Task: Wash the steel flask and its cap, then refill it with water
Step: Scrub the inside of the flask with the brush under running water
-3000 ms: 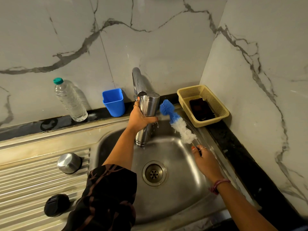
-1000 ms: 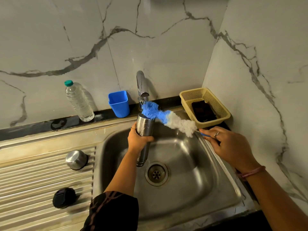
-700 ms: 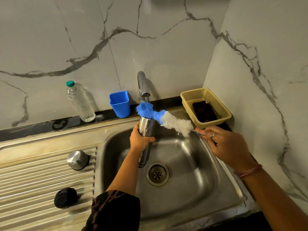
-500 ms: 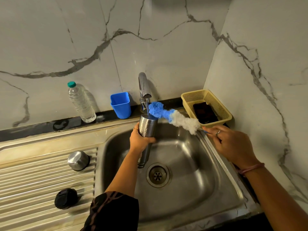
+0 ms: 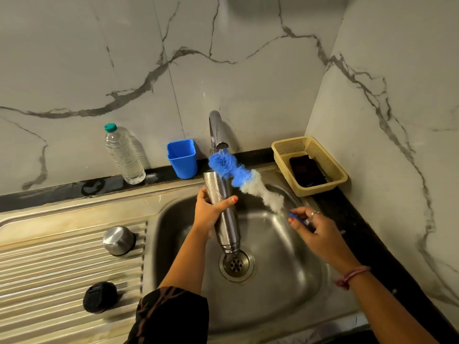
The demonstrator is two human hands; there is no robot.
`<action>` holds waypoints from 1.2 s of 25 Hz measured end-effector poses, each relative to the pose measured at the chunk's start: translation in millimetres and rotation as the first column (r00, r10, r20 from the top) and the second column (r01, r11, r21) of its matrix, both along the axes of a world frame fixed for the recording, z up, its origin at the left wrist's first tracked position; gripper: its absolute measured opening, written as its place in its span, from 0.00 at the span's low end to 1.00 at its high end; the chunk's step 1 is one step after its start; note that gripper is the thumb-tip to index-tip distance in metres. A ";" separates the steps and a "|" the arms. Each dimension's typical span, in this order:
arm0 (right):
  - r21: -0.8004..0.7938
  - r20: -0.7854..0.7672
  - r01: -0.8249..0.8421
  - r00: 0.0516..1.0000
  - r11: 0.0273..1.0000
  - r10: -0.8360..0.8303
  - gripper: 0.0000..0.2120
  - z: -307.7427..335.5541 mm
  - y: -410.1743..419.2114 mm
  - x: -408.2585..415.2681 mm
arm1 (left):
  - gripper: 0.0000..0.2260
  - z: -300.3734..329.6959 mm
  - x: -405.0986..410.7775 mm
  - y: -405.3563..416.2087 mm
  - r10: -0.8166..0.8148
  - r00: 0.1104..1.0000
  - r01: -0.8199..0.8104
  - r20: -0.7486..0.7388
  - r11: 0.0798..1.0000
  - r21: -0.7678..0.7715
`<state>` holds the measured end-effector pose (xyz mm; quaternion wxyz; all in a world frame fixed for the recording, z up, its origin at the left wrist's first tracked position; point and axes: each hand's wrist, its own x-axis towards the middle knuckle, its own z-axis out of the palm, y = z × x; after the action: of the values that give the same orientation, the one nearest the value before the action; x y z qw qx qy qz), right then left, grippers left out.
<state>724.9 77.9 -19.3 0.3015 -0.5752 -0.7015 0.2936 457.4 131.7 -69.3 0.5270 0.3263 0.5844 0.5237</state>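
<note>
Currently my left hand (image 5: 208, 214) grips the steel flask (image 5: 223, 212) over the sink (image 5: 273, 294) drain while my right hand (image 5: 315, 229) pinches the brush (image 5: 238, 175) handle; next, align bristles squarely with the flask mouth.

White marble walls (image 5: 248, 70) with grey veins meet in a corner at one o'clock. A black stone desk (image 5: 62, 192) runs along their foot from nine o'clock to four o'clock. Set into it is a steel sink (image 5: 285, 294) at six o'clock, its ribbed draining board (image 5: 49, 281) at eight o'clock. The light is soft and even.
</note>
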 end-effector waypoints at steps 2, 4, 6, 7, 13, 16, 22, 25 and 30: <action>-0.136 -0.070 -0.022 0.997 0.990 0.013 0.03 -7.1 -4.6 -18.2 | 0.37 -2.3 2.5 -0.6 0.024 0.990 -0.023 0.142 1.000 -0.007; -0.231 -0.109 -0.060 0.993 0.971 0.036 0.06 -17.3 -4.8 -30.3 | 0.36 -1.4 6.5 -2.2 0.032 0.967 -0.030 0.253 0.999 -0.011; -0.276 -0.131 -0.105 0.989 0.955 0.071 0.10 -28.6 -6.2 -35.1 | 0.34 -0.3 9.2 -3.1 0.044 0.947 -0.042 0.319 0.999 -0.014; -0.286 -0.143 -0.115 0.987 0.951 0.076 0.11 -34.4 -8.5 -34.3 | 0.33 -0.9 9.7 -2.7 0.055 0.935 -0.053 0.350 0.998 -0.014; -0.347 -0.053 -0.066 0.997 0.936 0.051 0.10 -67.7 -35.5 -15.7 | 0.36 -1.3 5.9 2.0 0.158 0.845 -0.176 0.512 0.984 -0.014; -0.312 -0.041 -0.027 0.999 0.950 0.015 0.12 -63.3 -21.0 -26.2 | 0.40 -8.2 10.1 3.9 0.136 0.828 -0.151 0.543 0.988 -0.017; -0.261 0.010 -0.018 1.000 0.965 0.022 0.16 -57.3 -0.9 -38.9 | 0.14 -5.0 27.3 0.5 0.161 0.798 -0.150 0.581 0.986 -0.067; -0.294 0.034 0.039 0.999 0.955 -0.030 0.16 -70.7 -20.6 -22.1 | 0.15 -8.6 18.4 2.7 0.191 0.776 -0.200 0.602 0.978 -0.053; -0.228 0.042 -0.007 0.999 0.974 0.017 0.16 -58.0 -15.1 -40.3 | 0.17 -12.9 22.3 8.3 0.187 0.752 -0.215 0.632 0.976 -0.033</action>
<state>684.6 62.8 -77.2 0.2165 -0.6081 -0.6730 0.3611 479.7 140.0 -82.2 0.6261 0.0782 0.3941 0.6682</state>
